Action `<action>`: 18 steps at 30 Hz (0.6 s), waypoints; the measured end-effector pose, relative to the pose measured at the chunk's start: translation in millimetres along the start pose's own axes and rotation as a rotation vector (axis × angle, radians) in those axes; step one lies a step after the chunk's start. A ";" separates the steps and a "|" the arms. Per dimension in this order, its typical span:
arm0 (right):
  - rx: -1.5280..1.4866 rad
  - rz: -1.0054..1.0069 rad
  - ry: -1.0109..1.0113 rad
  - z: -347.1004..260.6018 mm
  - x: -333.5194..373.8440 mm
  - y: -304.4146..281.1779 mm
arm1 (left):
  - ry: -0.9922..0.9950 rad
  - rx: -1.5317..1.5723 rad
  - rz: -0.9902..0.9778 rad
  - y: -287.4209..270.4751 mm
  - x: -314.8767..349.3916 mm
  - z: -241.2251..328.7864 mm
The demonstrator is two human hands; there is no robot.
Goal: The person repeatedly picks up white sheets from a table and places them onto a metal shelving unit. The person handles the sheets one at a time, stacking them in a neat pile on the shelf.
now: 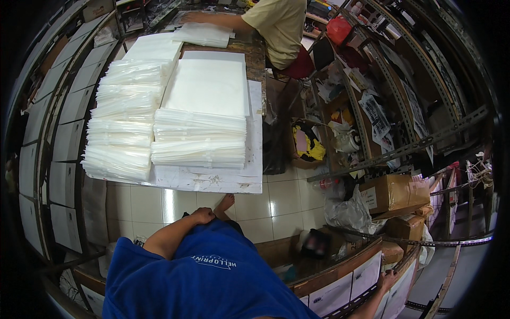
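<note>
On the table (256, 65), beyond the person's knees, white packs (119, 135) lie in 2 columns, partly over a pale, stained board (254, 141) that reaches past them at the near and right sides. The left column is made of several bundles overlapping from far to near; the right has a wide, flat pile (207, 82) at the back and 2 layered bundles in front of it. Both of the person's hands are well apart from these packs. The left hand (203, 215) rests on the lap at the blue shirt (186, 271), fingers curled; whether it has hold of anything, I cannot tell. The right hand (388, 279) is out to the side, touching the edge of a low rack (340, 268) with white panels, its fingers bent; how firmly they close there, I cannot tell. A bare foot (226, 203) is on the tiled floor (252, 210). At the far side a co-worker (279, 29) in a pale yellow top sits on a red chair (298, 64), 1 arm stretched over the table behind a smaller pile (203, 35). To the right stand an open box (308, 143) with yellow and black contents, a clear bag (348, 212) and brown cartons (398, 192).
</note>
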State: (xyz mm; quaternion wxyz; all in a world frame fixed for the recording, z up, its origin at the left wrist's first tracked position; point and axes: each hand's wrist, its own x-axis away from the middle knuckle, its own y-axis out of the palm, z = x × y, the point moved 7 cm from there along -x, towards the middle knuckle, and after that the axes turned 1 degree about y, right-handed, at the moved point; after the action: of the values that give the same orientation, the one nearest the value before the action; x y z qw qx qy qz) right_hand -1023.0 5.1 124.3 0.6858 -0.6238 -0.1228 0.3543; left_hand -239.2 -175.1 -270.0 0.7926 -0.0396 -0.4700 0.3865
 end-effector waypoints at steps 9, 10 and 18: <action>-0.030 0.026 0.019 -9.2 7.3 -10.0 | 0.158 0.095 0.054 -13.9 9.3 31.5; -0.036 0.008 0.037 -9.3 7.4 -9.4 | 0.165 0.092 0.056 -16.4 11.3 36.6; -0.008 -0.001 0.059 -3.0 5.7 -7.6 | 0.180 0.084 0.044 -25.7 18.0 56.8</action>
State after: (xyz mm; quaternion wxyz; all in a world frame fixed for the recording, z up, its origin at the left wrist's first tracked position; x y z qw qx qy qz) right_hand -1014.5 6.7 129.3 0.6867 -0.6365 -0.1042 0.3352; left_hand -263.8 -198.4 -214.7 0.8239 -0.0511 -0.3795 0.4179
